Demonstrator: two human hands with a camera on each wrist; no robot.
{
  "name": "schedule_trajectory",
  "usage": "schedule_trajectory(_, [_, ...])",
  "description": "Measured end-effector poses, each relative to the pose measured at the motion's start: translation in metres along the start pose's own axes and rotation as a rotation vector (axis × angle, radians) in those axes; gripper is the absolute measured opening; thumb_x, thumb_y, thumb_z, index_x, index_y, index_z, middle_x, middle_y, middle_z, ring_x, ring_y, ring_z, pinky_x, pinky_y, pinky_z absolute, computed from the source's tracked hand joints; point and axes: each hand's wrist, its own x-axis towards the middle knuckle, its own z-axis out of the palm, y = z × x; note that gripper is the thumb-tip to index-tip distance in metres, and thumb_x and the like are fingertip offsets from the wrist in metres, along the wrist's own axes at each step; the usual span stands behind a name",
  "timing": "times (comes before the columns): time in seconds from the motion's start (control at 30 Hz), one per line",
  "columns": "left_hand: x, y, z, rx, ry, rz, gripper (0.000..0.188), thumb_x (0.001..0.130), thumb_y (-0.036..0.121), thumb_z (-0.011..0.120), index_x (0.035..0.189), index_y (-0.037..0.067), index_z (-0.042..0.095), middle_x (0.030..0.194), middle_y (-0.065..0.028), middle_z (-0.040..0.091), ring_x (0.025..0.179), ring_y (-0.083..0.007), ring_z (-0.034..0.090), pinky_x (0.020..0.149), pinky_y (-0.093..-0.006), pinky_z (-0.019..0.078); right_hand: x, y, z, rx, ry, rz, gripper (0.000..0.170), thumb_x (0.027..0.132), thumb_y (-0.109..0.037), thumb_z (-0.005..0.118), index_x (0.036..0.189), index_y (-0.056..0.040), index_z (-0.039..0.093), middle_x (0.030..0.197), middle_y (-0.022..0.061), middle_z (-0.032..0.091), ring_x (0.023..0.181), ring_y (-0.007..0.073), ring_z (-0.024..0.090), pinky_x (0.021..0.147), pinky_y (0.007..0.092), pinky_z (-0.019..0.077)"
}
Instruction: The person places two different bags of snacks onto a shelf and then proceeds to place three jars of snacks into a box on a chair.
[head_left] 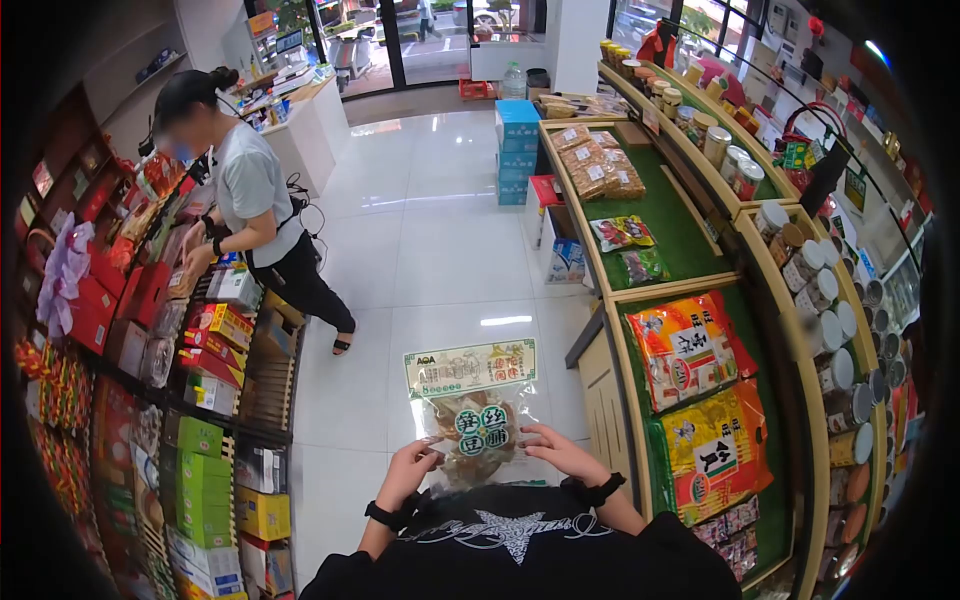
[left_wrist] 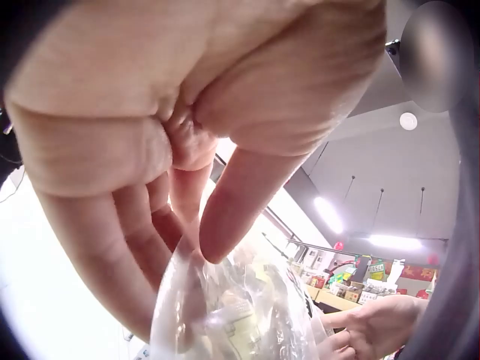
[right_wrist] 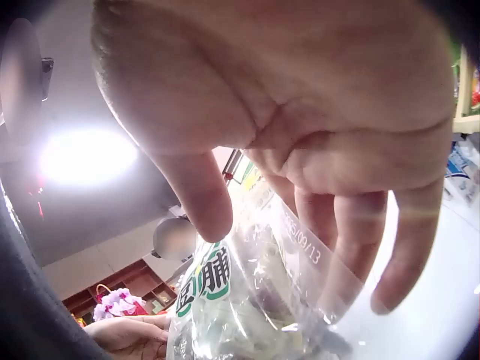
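A clear plastic snack bag (head_left: 445, 412) with a printed header card and brown pieces inside is held upright in front of the body. My left hand (head_left: 408, 474) pinches its left edge between thumb and fingers. At the opposite edge, my right hand (head_left: 570, 460) grips the bag, thumb on the front and fingers behind. The left wrist view shows the crinkled film (left_wrist: 247, 322) caught under the thumb. Green-ringed characters and a printed date show on the bag (right_wrist: 259, 300) in the right wrist view.
Wooden display bins (head_left: 592, 330) with packaged snacks run along the right, with several jars (head_left: 830, 330) beyond. Shelves of boxed goods (head_left: 203, 470) stand at left, where another person (head_left: 250, 185) handles items. Blue boxes (head_left: 516, 150) are stacked on the white tiled floor (head_left: 440, 260) ahead.
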Motion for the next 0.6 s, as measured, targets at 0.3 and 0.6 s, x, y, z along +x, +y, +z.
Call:
schedule_trajectory(0.3, [0.046, 0.007, -0.036, -0.001, 0.036, -0.010, 0.030, 0.085, 0.005, 0.050, 0.114, 0.001, 0.056, 0.087, -0.0099, 0.065, 0.082, -0.0142, 0.060, 0.075, -0.0257, 0.0468, 0.057, -0.017, 0.002, -0.025, 0.047, 0.091, 0.038, 0.090, -0.015, 0.051, 0.122, -0.0007, 0.040, 0.112, 0.0140, 0.056, 0.104, 0.0164, 0.053, 0.088, 0.0277, 0.0407])
schedule_trajectory(0.6, [0.121, 0.035, -0.028, 0.003, 0.057, 0.002, 0.032, 0.085, 0.006, 0.049, 0.115, 0.002, 0.056, 0.085, -0.0085, 0.065, 0.081, -0.0129, 0.059, 0.075, -0.0246, 0.0454, 0.116, -0.057, -0.056, -0.098, 0.027, 0.123, 0.037, 0.090, -0.017, 0.053, 0.120, 0.0003, 0.042, 0.112, 0.0136, 0.056, 0.104, 0.0160, 0.052, 0.088, 0.0277, 0.0405])
